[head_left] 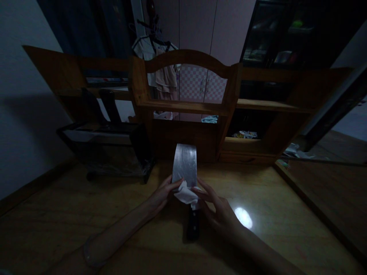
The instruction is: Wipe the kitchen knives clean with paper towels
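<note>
A cleaver with a broad metal blade (185, 162) and a black riveted handle (193, 225) is held over the wooden desk, its blade pointing away from me and its handle toward me. My left hand (166, 191) grips the lower left edge of the blade between thumb and fingers. On the other side, my right hand (213, 206) presses a crumpled white tissue (186, 194) against the blade near the handle. The tissue covers the blade's lower end, and my left thumb touches its edge.
A black-framed knife block (109, 149) with two black-handled knives (110, 105) stands at the left. A wooden shelf unit (186, 137) rises along the back of the desk (137, 233). A bright light reflection lies right of my hand. Clothes (166, 76) hang beyond the shelf.
</note>
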Tool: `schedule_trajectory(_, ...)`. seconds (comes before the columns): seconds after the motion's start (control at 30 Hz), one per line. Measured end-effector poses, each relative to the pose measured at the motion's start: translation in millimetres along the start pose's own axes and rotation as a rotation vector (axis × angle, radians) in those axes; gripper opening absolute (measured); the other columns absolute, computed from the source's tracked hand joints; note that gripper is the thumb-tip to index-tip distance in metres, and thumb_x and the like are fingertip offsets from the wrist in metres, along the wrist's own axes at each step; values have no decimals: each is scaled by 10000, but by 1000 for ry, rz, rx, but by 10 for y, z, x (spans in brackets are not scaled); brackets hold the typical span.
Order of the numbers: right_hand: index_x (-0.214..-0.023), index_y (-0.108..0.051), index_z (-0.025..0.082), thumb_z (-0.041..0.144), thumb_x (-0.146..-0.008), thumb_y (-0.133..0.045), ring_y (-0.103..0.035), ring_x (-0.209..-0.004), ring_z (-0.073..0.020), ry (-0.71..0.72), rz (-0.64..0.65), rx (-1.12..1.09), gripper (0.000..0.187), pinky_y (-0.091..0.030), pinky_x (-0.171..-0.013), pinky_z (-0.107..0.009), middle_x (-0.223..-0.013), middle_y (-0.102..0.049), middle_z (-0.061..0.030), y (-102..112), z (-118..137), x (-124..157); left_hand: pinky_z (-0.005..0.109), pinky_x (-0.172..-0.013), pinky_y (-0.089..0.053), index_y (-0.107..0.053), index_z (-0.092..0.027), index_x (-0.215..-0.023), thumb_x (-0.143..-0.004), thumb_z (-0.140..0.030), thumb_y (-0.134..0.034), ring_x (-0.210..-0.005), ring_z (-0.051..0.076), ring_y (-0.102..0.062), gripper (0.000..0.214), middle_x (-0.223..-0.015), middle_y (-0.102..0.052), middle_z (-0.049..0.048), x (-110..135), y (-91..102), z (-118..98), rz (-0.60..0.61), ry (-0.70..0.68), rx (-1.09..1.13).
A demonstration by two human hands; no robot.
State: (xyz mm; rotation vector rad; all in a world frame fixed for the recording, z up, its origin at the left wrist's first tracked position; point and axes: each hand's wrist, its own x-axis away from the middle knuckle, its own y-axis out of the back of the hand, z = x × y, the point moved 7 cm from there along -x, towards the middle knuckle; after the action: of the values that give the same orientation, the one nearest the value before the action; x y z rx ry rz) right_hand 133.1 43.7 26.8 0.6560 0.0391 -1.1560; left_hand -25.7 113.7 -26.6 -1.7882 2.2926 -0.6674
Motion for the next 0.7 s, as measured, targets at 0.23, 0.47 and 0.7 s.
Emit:
schedule_trajectory(0.23, -1411, -349, 296, 151, -938, -459, -630, -1085, -181, -39, -103, 112, 507, -520, -887, -307, -1226, -645, -24, 145, -85, 10, 292, -858, -483, -659, -144, -1082, -777, -282, -729, -968, 210, -632, 343, -1115, -670, 102, 17, -46, -42, 14, 7, 6)
schedule_trajectory(0.47, -1346, -481, 281, 90, -925, -438, -519, -1235, -212, 131, -57, 260, 464, -446, -1030, -403, -1347, -549, -43, 11, -45, 9, 253, -754, -490, -666, -153, -1019, -764, -303, -735, -854, 177, -638, 303, -995, -686, 74, 8, -16, -1, -2, 23, -2)
schedule_trajectory(0.7, -1306, -534, 281, 76, -903, -463, -544, -1208, -224, 167, -12, 162, 458, -463, -1024, -438, -1315, -576, -37, 10, 16, 11, 264, -738, -497, -641, -170, -1032, -758, -316, -738, -845, 180, -639, 325, -1005, -671, 77, -28, 41, 66, -17, 68, -15)
